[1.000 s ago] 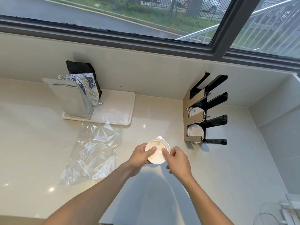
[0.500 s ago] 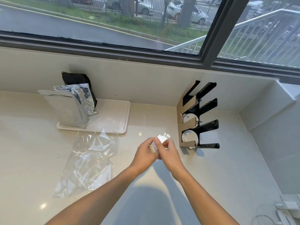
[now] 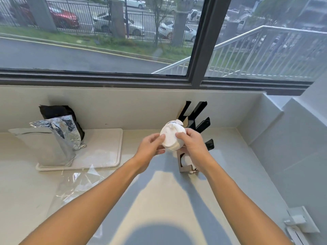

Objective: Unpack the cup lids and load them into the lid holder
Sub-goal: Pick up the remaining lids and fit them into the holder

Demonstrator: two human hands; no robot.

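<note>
Fingers of both hands pinch the white lid stack (image 3: 172, 137): left hand (image 3: 150, 149) at nine o'clock, right hand (image 3: 192, 145) at three.

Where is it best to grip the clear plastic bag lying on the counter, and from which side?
Pinch a raised crumpled fold of the clear plastic bag from above. It lies flat and limp on the counter, so its edges give little to grasp, while the creases stand up. Both hands are occupied with the stack of lids.
</note>
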